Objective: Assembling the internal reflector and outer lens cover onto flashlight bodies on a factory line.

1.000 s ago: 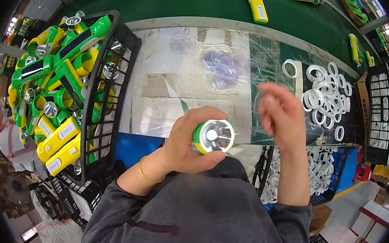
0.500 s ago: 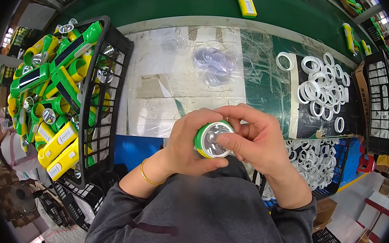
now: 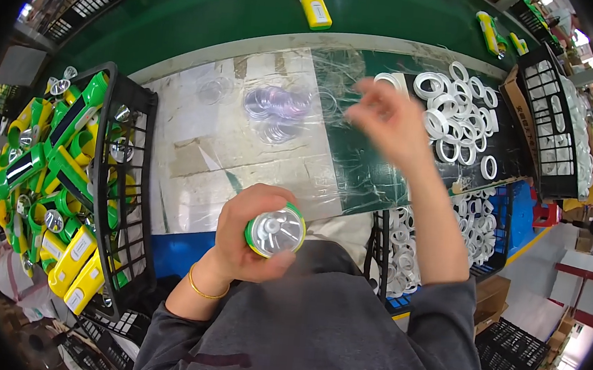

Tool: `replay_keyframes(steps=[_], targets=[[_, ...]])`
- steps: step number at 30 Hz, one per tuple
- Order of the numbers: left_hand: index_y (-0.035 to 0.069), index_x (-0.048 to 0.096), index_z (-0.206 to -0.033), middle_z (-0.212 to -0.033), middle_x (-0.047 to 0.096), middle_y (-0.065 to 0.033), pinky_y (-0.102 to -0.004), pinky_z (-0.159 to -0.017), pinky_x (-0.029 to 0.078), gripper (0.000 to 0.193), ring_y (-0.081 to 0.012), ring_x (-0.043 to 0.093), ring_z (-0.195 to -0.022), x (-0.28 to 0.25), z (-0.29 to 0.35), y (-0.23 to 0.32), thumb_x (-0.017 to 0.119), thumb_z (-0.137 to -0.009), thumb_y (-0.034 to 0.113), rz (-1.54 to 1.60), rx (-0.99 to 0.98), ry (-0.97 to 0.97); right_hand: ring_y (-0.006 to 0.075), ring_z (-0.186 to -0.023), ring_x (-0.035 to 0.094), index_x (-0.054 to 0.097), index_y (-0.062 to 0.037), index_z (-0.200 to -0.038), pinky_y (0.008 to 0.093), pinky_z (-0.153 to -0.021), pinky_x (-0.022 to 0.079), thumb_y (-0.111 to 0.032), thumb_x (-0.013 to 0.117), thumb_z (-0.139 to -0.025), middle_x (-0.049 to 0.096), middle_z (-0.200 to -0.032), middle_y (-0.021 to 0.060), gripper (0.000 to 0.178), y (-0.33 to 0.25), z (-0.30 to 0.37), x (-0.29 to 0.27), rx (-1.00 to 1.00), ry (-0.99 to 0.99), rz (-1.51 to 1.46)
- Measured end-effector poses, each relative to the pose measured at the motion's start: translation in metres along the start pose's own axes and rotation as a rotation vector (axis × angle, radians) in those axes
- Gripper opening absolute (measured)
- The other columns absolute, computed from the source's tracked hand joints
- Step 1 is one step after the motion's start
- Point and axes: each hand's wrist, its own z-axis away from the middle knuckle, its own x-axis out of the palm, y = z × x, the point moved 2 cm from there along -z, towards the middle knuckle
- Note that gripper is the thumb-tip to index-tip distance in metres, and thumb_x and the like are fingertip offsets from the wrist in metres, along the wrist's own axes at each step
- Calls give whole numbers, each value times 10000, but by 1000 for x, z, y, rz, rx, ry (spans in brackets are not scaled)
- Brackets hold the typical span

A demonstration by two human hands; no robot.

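My left hand is wrapped around a green and yellow flashlight, held upright in front of my chest. Its round head faces up, showing a shiny reflector with a bulb in the middle. Out over the bench, my right hand is smeared by motion, so whether its fingers grip anything does not show. Just beyond those fingertips lies a single white ring. To its right, a pile of white rings covers a dark board. Thin clear discs lie overlapping on the plastic-covered bench top, left of my right hand.
At the left, a black crate is heaped with green and yellow flashlights. A blue crate of white rings sits below the bench edge. Another black crate stands far right. One yellow flashlight rests on the green surface beyond.
My right hand has left the flashlight and moved forward toward the white rings. My left hand still holds the flashlight, and the view has shifted to the right.
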Motion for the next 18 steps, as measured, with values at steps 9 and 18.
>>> replay_keyframes(steps=[9,18], targets=[[6,358,-1210,-944,560,-217,-292,-652,471,591,-199,571,-766,-2,-1,0,664,-825,334,111,-96,86,367,-1002,540,571,10,-1118,384,-855,465,-103,723,-654,525,-1065,202,500,48,-39,-35,-83,-69,859],[5,339,-1219,-994,566,-208,-300,-705,476,583,-193,570,-806,-3,2,-3,654,-837,314,167,-141,91,306,-926,513,572,40,-990,344,-806,468,74,631,-609,524,-1017,140,387,-17,38,35,-472,-455,957]])
